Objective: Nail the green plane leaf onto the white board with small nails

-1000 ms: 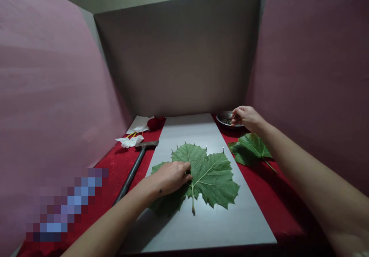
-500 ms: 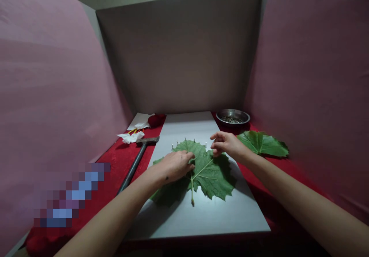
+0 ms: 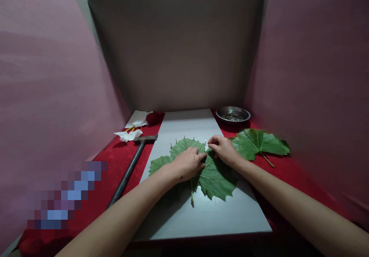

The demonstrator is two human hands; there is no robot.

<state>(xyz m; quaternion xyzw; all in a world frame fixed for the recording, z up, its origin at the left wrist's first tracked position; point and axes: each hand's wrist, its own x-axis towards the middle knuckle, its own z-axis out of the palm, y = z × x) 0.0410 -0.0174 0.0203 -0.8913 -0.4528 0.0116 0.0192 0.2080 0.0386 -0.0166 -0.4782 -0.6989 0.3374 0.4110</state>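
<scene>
– Where's the leaf [image 3: 217, 184]?
– On the board [image 3: 225, 220], its middle under the left hand [image 3: 188, 162], with green showing to the left, far and right of it.
– How is that hand set?
– Palm down, thumb and fingers a little apart, pressing the leaf.
– And the right hand [image 3: 224, 150]?
– Over the leaf's far right edge, fingertips bunched; I can't tell whether they're clamped on anything.
– What's near them?
– Nails [image 3: 194, 138] stand along the far edge, the rightmost just left of those fingertips. The bowl [image 3: 248, 115] sits far right.
</scene>
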